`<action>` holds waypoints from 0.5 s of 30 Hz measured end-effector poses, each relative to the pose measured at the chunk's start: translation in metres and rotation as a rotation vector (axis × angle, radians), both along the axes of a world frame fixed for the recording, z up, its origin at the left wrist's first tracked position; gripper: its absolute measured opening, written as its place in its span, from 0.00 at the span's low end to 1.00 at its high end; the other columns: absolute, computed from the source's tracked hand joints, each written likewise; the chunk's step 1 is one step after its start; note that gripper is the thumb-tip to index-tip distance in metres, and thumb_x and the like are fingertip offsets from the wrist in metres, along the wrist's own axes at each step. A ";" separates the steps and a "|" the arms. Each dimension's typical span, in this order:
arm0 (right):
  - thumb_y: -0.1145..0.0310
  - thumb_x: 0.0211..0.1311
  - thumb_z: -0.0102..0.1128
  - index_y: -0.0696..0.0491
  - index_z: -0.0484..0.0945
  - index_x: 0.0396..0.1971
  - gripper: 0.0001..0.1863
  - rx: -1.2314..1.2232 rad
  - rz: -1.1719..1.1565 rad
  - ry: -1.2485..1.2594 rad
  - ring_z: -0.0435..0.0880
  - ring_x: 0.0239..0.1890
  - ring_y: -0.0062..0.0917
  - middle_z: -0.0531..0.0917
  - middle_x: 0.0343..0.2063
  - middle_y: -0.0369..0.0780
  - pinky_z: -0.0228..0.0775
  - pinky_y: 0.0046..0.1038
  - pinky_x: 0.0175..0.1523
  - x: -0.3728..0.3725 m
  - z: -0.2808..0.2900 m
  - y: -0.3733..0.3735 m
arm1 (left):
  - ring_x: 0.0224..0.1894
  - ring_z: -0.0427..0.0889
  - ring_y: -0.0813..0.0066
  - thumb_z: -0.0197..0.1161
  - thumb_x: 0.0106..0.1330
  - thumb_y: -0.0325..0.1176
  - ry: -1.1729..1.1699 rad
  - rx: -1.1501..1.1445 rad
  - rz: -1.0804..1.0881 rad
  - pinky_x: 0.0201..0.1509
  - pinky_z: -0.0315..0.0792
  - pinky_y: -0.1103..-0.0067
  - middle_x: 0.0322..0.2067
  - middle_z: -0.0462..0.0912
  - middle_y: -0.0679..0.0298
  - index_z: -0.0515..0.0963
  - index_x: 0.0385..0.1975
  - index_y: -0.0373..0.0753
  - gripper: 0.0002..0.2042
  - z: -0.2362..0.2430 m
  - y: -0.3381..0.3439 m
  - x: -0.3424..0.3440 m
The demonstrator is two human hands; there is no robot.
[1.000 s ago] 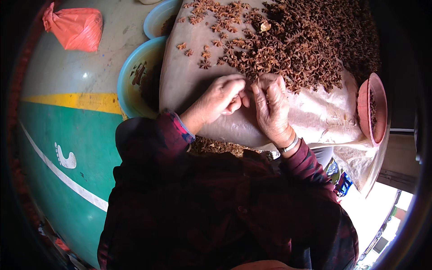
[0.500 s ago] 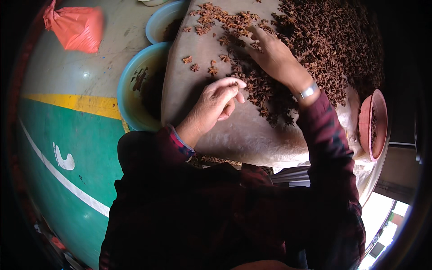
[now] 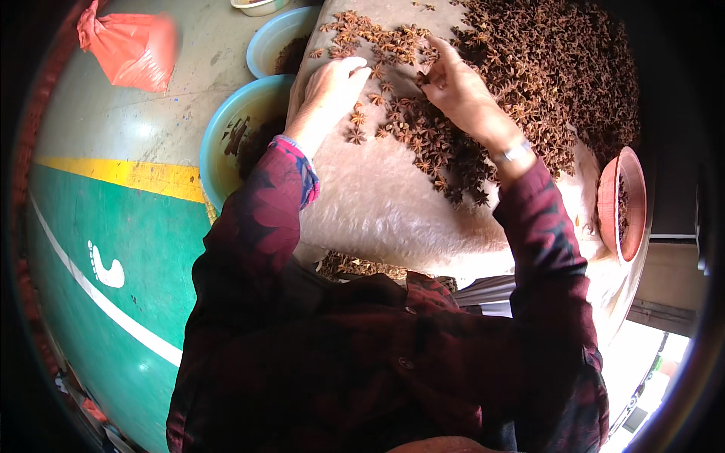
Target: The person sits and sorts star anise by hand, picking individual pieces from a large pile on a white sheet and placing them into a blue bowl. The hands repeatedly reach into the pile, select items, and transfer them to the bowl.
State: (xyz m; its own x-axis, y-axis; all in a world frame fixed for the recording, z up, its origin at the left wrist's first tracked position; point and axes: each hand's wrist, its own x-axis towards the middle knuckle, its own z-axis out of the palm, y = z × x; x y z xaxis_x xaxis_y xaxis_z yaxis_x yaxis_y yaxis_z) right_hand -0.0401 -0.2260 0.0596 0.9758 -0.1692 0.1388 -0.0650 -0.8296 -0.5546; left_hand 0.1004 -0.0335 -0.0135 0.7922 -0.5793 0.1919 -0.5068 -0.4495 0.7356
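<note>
Brown star anise lies in a loose heap on the pale sheet covering the table. My left hand is at the table's left side, fingers curled in; whatever they hold is hidden. A few single star anise pods lie just right of it. Over the upper edge of the loose heap is my right hand, a metal band at its wrist. Its index finger points away from me and the thumb stands apart from it. Dark pieces show by the thumb; whether they are held is unclear.
A far larger pile of star anise fills the table's far right. Two blue basins with dark contents stand along the left edge. At the right edge is a pink basin. A red bag lies on the floor.
My left hand has moved away from me and leftward, from beside the loose heap to the table's left side. My right hand has shifted only slightly.
</note>
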 end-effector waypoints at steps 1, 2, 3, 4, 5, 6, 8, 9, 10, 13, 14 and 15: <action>0.76 0.67 0.61 0.58 0.54 0.75 0.39 0.223 0.046 -0.058 0.84 0.45 0.29 0.83 0.40 0.45 0.79 0.28 0.54 -0.015 0.006 0.002 | 0.53 0.84 0.56 0.61 0.73 0.43 -0.056 0.057 0.000 0.58 0.75 0.70 0.51 0.85 0.49 0.81 0.55 0.34 0.20 0.000 -0.003 0.000; 0.77 0.67 0.61 0.58 0.54 0.76 0.40 0.373 0.024 -0.067 0.84 0.46 0.27 0.82 0.41 0.43 0.79 0.27 0.55 -0.029 0.010 0.004 | 0.54 0.84 0.53 0.61 0.72 0.45 -0.112 0.122 -0.002 0.59 0.75 0.68 0.52 0.85 0.48 0.80 0.56 0.34 0.22 0.000 -0.006 -0.001; 0.79 0.67 0.61 0.58 0.53 0.76 0.40 0.520 0.052 -0.106 0.83 0.47 0.25 0.82 0.43 0.42 0.79 0.27 0.56 -0.041 0.013 0.006 | 0.55 0.83 0.50 0.61 0.72 0.46 -0.197 0.163 -0.008 0.59 0.75 0.66 0.52 0.84 0.48 0.79 0.57 0.34 0.23 0.001 -0.009 -0.002; 0.81 0.66 0.63 0.59 0.52 0.76 0.42 0.616 0.012 -0.064 0.81 0.49 0.23 0.80 0.45 0.39 0.78 0.26 0.59 -0.049 0.016 0.006 | 0.54 0.82 0.48 0.63 0.70 0.46 -0.217 0.185 -0.014 0.59 0.75 0.63 0.51 0.84 0.48 0.77 0.59 0.38 0.23 0.002 -0.012 -0.001; 0.79 0.66 0.65 0.59 0.53 0.76 0.42 0.742 0.020 -0.089 0.81 0.50 0.22 0.79 0.44 0.37 0.77 0.26 0.61 -0.059 0.015 0.008 | 0.54 0.82 0.48 0.64 0.70 0.46 -0.236 0.226 -0.025 0.58 0.75 0.62 0.50 0.84 0.48 0.77 0.58 0.39 0.22 0.003 -0.015 -0.001; 0.78 0.66 0.65 0.56 0.55 0.76 0.42 0.816 0.042 -0.114 0.80 0.50 0.21 0.78 0.45 0.36 0.76 0.27 0.62 -0.065 0.013 0.010 | 0.53 0.82 0.48 0.64 0.69 0.45 -0.255 0.265 -0.035 0.57 0.75 0.62 0.49 0.84 0.48 0.77 0.57 0.40 0.21 0.003 -0.018 -0.001; 0.78 0.66 0.66 0.54 0.58 0.75 0.40 1.011 0.041 -0.113 0.81 0.50 0.21 0.78 0.45 0.34 0.77 0.29 0.63 -0.075 0.008 0.013 | 0.52 0.83 0.49 0.66 0.68 0.43 -0.274 0.276 -0.052 0.54 0.76 0.57 0.46 0.84 0.49 0.76 0.47 0.39 0.17 0.002 -0.023 -0.001; 0.77 0.67 0.64 0.54 0.61 0.74 0.37 1.133 0.050 -0.126 0.83 0.50 0.22 0.79 0.45 0.34 0.78 0.30 0.62 -0.078 0.004 0.015 | 0.51 0.83 0.48 0.66 0.68 0.44 -0.244 0.278 -0.042 0.54 0.76 0.57 0.45 0.84 0.49 0.75 0.48 0.39 0.17 0.001 -0.024 -0.001; 0.76 0.67 0.63 0.55 0.62 0.73 0.35 1.229 0.037 -0.128 0.84 0.49 0.23 0.80 0.45 0.35 0.78 0.30 0.62 -0.082 0.003 0.014 | 0.50 0.83 0.48 0.66 0.67 0.44 -0.216 0.283 -0.036 0.54 0.76 0.57 0.45 0.84 0.50 0.75 0.48 0.40 0.17 0.001 -0.024 0.000; 0.71 0.73 0.57 0.60 0.70 0.66 0.24 1.545 0.120 -0.250 0.86 0.48 0.30 0.81 0.50 0.38 0.80 0.35 0.59 -0.091 -0.004 0.015 | 0.40 0.83 0.55 0.68 0.66 0.41 -0.111 0.207 -0.002 0.46 0.76 0.61 0.36 0.82 0.53 0.74 0.47 0.41 0.16 0.004 -0.022 -0.002; 0.68 0.72 0.57 0.60 0.70 0.65 0.25 1.638 0.141 -0.252 0.85 0.49 0.32 0.81 0.51 0.40 0.79 0.37 0.60 -0.093 -0.005 0.014 | 0.36 0.81 0.62 0.69 0.66 0.39 -0.104 0.153 0.002 0.42 0.75 0.65 0.33 0.80 0.57 0.73 0.45 0.41 0.15 0.007 -0.021 -0.005; 0.66 0.72 0.57 0.61 0.69 0.65 0.26 1.731 0.181 -0.255 0.85 0.50 0.33 0.80 0.53 0.41 0.78 0.38 0.60 -0.095 -0.007 0.013 | 0.32 0.80 0.69 0.69 0.66 0.37 -0.068 0.126 0.014 0.37 0.74 0.69 0.29 0.77 0.60 0.73 0.44 0.41 0.14 0.012 -0.021 -0.009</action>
